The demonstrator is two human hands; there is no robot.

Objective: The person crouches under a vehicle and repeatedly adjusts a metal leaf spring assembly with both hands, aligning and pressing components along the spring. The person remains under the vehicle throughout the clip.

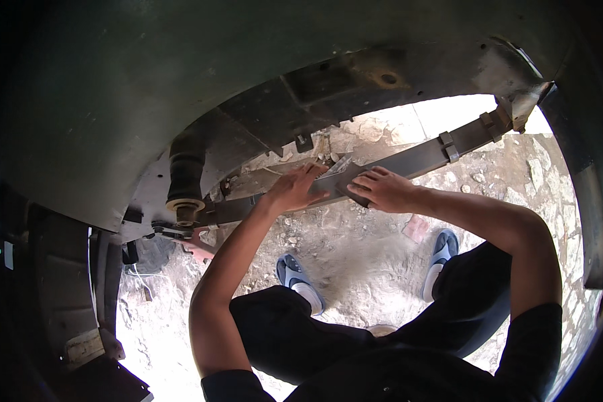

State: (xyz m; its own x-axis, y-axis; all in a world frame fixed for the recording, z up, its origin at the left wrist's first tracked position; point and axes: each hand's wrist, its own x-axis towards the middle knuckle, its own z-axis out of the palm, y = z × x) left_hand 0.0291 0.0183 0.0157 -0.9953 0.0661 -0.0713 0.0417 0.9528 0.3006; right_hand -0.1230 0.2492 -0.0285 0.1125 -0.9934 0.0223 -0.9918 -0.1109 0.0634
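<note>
A long dark leaf spring (415,159) runs slantwise beneath the vehicle body, rising to the right, with metal clamps (449,147) around its right part. My left hand (297,187) lies against the spring near its middle, fingers stretched out and nothing seen in them. To its right, my right hand (384,190) bends its fingers over a dark flat pad (350,185) and presses it on the spring. The pad's exact kind cannot be made out. Between the hands, a pale, clear-looking scrap (338,166) shows just behind the spring.
A black ribbed rubber bump stop (186,174) hangs at the left. The dark green body panel (147,80) arches overhead, with a frame rail (301,94) below it. Rough stony ground (355,248) lies under me, where my sandalled feet (295,271) stand apart.
</note>
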